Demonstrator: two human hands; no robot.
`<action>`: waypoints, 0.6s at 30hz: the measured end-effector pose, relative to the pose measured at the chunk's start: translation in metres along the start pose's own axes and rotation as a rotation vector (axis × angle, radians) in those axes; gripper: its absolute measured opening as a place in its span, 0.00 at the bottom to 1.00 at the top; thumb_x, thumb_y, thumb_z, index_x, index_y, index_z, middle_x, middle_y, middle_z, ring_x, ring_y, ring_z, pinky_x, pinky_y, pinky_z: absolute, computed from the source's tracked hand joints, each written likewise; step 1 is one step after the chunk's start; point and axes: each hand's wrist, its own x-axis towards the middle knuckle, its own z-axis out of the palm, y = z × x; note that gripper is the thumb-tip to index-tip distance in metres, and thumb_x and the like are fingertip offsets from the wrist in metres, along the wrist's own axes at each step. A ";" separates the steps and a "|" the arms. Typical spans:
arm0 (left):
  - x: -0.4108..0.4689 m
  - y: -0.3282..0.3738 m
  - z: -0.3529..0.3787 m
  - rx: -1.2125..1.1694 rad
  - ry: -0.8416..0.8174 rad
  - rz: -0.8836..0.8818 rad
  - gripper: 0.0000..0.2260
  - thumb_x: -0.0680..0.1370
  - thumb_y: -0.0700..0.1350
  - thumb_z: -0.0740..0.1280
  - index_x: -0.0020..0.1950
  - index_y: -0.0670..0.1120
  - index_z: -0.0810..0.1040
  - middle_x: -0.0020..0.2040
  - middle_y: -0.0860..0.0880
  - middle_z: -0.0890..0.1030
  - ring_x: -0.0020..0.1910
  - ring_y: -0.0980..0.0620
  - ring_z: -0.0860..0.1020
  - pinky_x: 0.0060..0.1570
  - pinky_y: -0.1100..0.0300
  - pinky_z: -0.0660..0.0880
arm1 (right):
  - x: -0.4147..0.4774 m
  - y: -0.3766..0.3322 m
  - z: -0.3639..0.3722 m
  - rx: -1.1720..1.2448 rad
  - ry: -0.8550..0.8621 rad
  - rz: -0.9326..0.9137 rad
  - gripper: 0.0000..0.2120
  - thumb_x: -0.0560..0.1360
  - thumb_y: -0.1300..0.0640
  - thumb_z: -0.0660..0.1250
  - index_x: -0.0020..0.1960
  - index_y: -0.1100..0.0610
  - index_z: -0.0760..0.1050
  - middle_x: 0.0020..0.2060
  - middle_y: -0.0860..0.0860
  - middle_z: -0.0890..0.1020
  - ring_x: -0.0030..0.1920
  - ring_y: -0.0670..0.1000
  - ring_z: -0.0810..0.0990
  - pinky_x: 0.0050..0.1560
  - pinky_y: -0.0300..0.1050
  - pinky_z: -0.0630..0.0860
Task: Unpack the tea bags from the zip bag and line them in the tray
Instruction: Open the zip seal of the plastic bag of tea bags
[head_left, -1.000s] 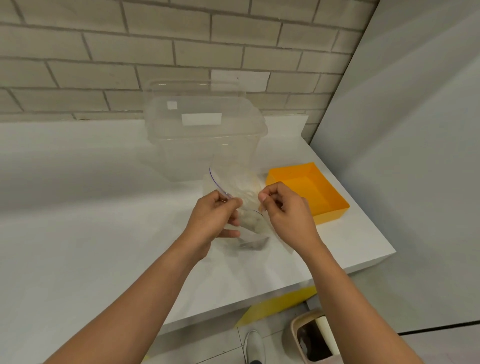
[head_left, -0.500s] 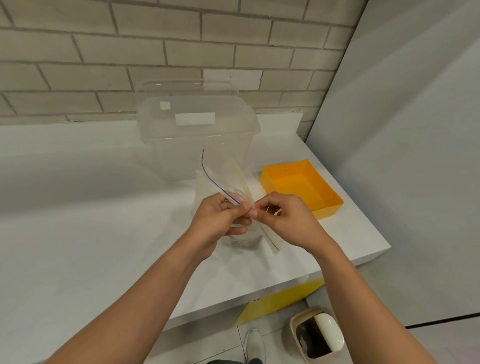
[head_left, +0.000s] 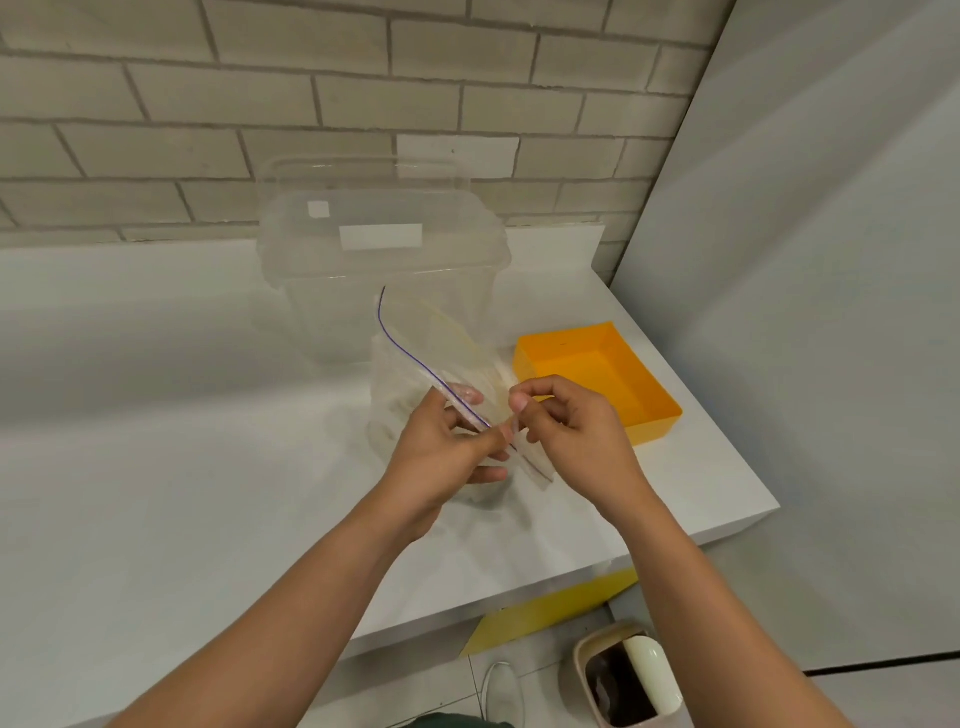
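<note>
left hand (head_left: 441, 447) pinches zip bag (head_left: 415, 374) at its seal | right hand (head_left: 566, 431) pinches the opposite lip | contents blurred, likely tea bags | orange tray (head_left: 649, 415) beside on tabletop (head_left: 156, 467)

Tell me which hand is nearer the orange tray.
Right. The right hand sits just left of the orange tray, pinching the zip bag; the left hand holds the bag farther left.

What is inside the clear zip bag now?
Pale tea bags show hazily through the clear plastic zip bag with a purple seal line. The left hand and right hand cover its lower part; the count cannot be told.
</note>
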 end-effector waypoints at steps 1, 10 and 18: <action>0.001 -0.001 0.002 -0.003 0.016 0.026 0.19 0.75 0.40 0.78 0.60 0.45 0.73 0.53 0.38 0.83 0.42 0.48 0.85 0.41 0.54 0.83 | -0.001 0.002 -0.003 0.012 -0.019 0.007 0.03 0.80 0.49 0.70 0.51 0.46 0.82 0.38 0.46 0.87 0.44 0.51 0.84 0.51 0.55 0.81; -0.002 -0.013 0.002 0.144 0.064 0.142 0.17 0.75 0.35 0.76 0.58 0.48 0.74 0.45 0.43 0.83 0.39 0.45 0.86 0.49 0.44 0.85 | 0.000 0.014 -0.008 -0.207 -0.064 -0.032 0.05 0.82 0.55 0.67 0.49 0.51 0.82 0.40 0.43 0.84 0.41 0.44 0.81 0.40 0.37 0.74; -0.019 -0.018 -0.003 0.370 0.061 0.103 0.24 0.70 0.41 0.81 0.58 0.53 0.71 0.46 0.52 0.83 0.38 0.58 0.82 0.42 0.58 0.82 | 0.015 0.013 -0.011 -0.165 0.121 -0.033 0.07 0.84 0.55 0.62 0.52 0.52 0.79 0.38 0.41 0.85 0.36 0.42 0.80 0.35 0.38 0.71</action>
